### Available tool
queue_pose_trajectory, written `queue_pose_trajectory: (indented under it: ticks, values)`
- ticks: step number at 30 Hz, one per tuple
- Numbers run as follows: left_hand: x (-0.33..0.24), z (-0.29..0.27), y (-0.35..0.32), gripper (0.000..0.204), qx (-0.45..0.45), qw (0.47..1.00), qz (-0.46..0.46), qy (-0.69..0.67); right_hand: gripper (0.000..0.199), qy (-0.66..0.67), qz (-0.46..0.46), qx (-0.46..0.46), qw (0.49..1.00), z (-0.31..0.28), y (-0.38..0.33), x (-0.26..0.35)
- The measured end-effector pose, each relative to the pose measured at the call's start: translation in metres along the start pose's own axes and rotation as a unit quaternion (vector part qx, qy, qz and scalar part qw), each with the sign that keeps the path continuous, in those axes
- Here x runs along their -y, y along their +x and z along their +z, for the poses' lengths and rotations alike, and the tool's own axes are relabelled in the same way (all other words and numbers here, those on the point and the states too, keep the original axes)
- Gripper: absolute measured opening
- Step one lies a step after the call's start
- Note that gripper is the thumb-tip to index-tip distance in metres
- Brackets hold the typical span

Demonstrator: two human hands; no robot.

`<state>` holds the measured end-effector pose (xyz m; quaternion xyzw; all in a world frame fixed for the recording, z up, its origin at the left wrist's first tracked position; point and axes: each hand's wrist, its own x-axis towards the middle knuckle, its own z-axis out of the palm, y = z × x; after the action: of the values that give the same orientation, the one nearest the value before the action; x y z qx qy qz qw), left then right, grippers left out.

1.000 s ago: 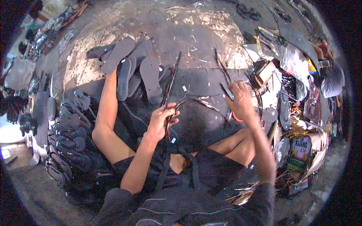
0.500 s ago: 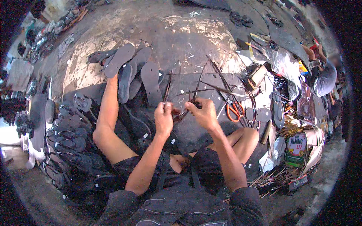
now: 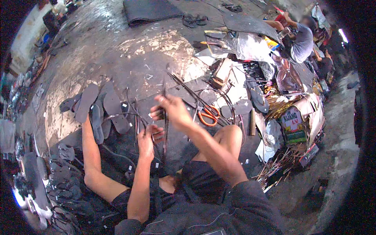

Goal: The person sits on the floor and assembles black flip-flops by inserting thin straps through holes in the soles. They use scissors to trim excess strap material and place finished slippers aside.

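Observation:
My left hand is closed around thin dark straps that stick up past its thumb; some of its fingers point to the right. Above it and to the right, my right hand is curled at a long dark strip, which hangs upright and is blurred by motion. Orange-handled scissors lie to the right of my right hand, among more loose dark strips. Several grey sandal soles rest around my left foot.
Many dark sandals are heaped at my left. On the right are a printed box, clear plastic sheeting and a pile of thin sticks. A folded dark mat lies far ahead. Another person sits at far right.
My view has turned to the right. My hands have drawn apart: the right one has risen with the dark strip, and the left one sits lower with its straps.

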<state>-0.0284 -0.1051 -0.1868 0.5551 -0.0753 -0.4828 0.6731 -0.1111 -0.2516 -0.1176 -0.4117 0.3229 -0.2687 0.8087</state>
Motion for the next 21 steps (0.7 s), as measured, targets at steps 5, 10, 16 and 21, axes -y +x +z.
queue_pose_trajectory:
  ticks: [5, 10, 16, 21]
  values:
    - [0.000, -0.003, -0.020, 0.025, -0.007, 0.990, -0.012, 0.143, 0.041, -0.363, -0.025, -0.059, 0.929, -0.016, -0.012, -0.091]
    - [0.020, -0.020, -0.004, 0.013, -0.044, 0.993, 0.071, 0.088, 0.040, -0.413, -0.137, -0.119, 0.893, -0.025, -0.018, -0.095]
    - [0.006, -0.052, 0.019, 0.026, -0.102, 0.977, -0.069, -0.174, 0.043, -0.259, -0.117, -0.152, 0.947, -0.033, -0.046, -0.008]
    - [-0.002, -0.059, 0.026, 0.038, -0.035, 0.984, -0.097, -0.148, 0.036, -0.049, -0.203, -0.159, 0.965, 0.004, -0.059, 0.110]
